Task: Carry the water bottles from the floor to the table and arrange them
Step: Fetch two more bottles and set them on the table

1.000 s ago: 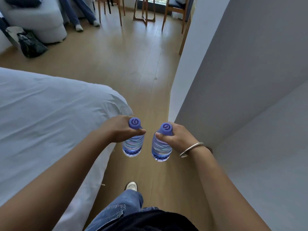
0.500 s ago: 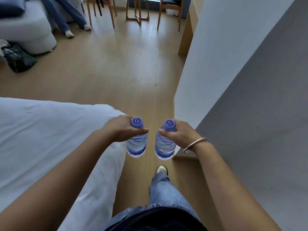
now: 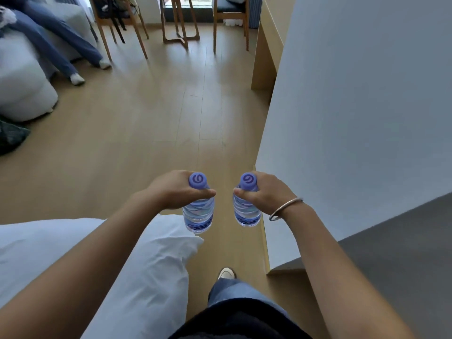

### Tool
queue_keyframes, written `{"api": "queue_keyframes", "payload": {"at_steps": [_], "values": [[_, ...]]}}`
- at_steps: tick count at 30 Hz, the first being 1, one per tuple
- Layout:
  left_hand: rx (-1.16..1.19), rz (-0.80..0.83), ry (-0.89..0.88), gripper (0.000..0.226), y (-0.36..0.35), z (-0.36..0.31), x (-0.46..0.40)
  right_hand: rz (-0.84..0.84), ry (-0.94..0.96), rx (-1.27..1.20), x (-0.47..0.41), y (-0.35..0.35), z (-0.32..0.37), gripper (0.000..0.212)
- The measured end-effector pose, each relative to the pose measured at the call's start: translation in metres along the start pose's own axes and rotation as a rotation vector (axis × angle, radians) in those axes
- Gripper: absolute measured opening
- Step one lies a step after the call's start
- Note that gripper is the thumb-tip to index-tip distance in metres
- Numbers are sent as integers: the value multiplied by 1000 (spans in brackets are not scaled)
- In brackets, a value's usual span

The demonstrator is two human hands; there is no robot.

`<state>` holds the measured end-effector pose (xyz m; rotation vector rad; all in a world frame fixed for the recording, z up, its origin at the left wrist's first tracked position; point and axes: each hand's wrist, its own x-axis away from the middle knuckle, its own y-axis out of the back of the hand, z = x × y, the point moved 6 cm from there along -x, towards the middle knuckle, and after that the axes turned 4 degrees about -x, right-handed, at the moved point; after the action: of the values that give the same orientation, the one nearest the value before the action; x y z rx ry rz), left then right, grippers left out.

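Note:
Two small clear water bottles with purple caps hang upright in front of me, above the wooden floor. My left hand [image 3: 175, 189] grips the neck of the left water bottle [image 3: 198, 215]. My right hand [image 3: 265, 193], with a silver bangle on its wrist, grips the neck of the right water bottle [image 3: 246, 212]. The two bottles are side by side, a small gap apart. A small wooden table [image 3: 180, 20] stands far ahead by the window, between two chairs.
A white bed corner [image 3: 151, 265] lies at lower left. A grey wall corner [image 3: 318, 143] juts in on the right. A wooden chair [image 3: 117, 23] stands beside a seated person's legs [image 3: 61, 52] on a white sofa [image 3: 22, 89], far left. Wooden floor [image 3: 159, 118] stretches ahead.
I have walked forward past the bed and along the wall; the chairs and table ahead are nearer. Both hands still hold their bottles the same way.

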<state>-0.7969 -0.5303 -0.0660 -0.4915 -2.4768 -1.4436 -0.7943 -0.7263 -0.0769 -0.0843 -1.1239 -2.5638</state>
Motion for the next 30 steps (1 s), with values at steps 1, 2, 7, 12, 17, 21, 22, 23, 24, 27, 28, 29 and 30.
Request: {"api": "queue_keyframes", "payload": {"at_steps": [1,2,7,12,17,21,22,23,24,27,28,29,30], "values": [[-6,0,1,28,8,-1,-14,-10,-11,-1,-13,8,-2,32],[-10,-3,-1,27,15,-2,-28,-17,-21,-4,-25,15,-4,33],[5,11,-17,32,33,-10,-87,-60,-73,-38,-63,40,-17,34],[3,39,-64,34,40,-23,-139,-94,-133,-52,-92,61,-34,32],[49,85,-107,33,50,-30,-200,-127,-201,-74,-129,79,-49,36],[54,131,-158,30,66,-31,-259,-166,-254,-95,-175,95,-56,36],[52,139,-173,31,73,-32,-276,-179,-264,-99,-188,99,-57,35],[46,147,-189,31,80,-33,-294,-195,-275,-104,-203,104,-58,35],[38,156,-203,32,89,-35,-311,-210,-286,-110,-218,109,-59,35],[53,190,-242,37,121,-44,-364,-257,-313,-125,-265,127,-58,35],[71,202,-254,39,132,-46,-380,-273,-321,-133,-282,134,-57,36],[89,207,-267,39,143,-48,-396,-286,-325,-141,-298,140,-55,35],[102,205,-282,38,154,-50,-412,-297,-327,-147,-315,146,-52,35]]}}
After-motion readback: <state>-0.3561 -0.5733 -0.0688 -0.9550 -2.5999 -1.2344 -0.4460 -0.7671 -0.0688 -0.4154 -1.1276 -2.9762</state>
